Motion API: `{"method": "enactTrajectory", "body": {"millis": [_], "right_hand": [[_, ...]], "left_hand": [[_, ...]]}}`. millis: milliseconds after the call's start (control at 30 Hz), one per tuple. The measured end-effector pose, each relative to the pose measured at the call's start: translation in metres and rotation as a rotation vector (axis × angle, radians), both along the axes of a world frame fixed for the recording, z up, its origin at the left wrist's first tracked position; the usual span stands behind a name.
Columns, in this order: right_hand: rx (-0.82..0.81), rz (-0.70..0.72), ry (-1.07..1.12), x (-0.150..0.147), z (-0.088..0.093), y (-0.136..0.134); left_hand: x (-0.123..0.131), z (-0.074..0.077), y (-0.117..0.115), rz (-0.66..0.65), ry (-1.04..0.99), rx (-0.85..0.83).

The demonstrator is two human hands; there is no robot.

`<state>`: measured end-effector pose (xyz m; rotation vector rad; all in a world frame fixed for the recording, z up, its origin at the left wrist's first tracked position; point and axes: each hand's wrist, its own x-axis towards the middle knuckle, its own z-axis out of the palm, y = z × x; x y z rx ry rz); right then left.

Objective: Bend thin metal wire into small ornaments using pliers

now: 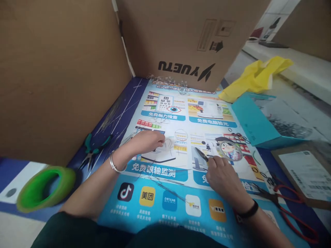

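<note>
My left hand (pixel 152 139) hovers over the printed poster sheet (pixel 178 179), its fingers pinched together. Whatever lies between those fingertips is too fine to make out. Closed round a tool is my right hand (pixel 223 172); only a dark pointed metal tip like pliers jaws (pixel 201 153) sticks out toward the left, the handles hidden in the fist. Thin wires (pixel 168 189) lie loose on the poster below and between the hands. Small dark rings (pixel 236 135) and a clear round dish (pixel 231 150) are beyond my right hand.
Cardboard panels (pixel 64 69) wall off the left and back. Green-handled pliers (pixel 90 151) and a tape roll (pixel 46 189) lie at left. On the right are red-handled scissors (pixel 281 203), a turquoise box (pixel 254 120) holding metal pieces, a yellow bag (pixel 258 75) and a labelled package (pixel 305 172).
</note>
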<state>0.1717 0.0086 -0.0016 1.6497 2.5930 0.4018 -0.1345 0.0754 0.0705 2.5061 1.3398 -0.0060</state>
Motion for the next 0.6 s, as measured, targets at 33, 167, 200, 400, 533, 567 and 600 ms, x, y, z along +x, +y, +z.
{"method": "enactTrajectory", "body": {"millis": [33,167,200,400,533,567,600], "right_hand": [[0.018,0.009,-0.009,0.0,-0.002,0.001],[0.047,0.073,0.024,0.002,-0.005,0.004],[0.046,0.087,0.041,0.003,-0.005,0.005],[0.036,0.134,0.214,0.014,-0.009,0.007],[-0.066,0.18,0.337,0.022,-0.009,0.012],[-0.104,0.186,0.353,0.021,-0.006,0.013],[-0.145,0.19,0.369,0.019,-0.002,0.014]], "left_hand": [[-0.002,0.002,-0.001,-0.011,0.003,0.004],[-0.002,-0.003,-0.001,0.064,0.022,0.02],[0.0,-0.007,0.0,0.107,0.028,0.039],[0.017,-0.041,0.005,0.178,-0.022,0.099],[0.02,-0.055,0.006,0.187,-0.036,0.109],[0.02,-0.057,0.007,0.189,-0.04,0.11],[0.02,-0.058,0.007,0.191,-0.044,0.111]]}}
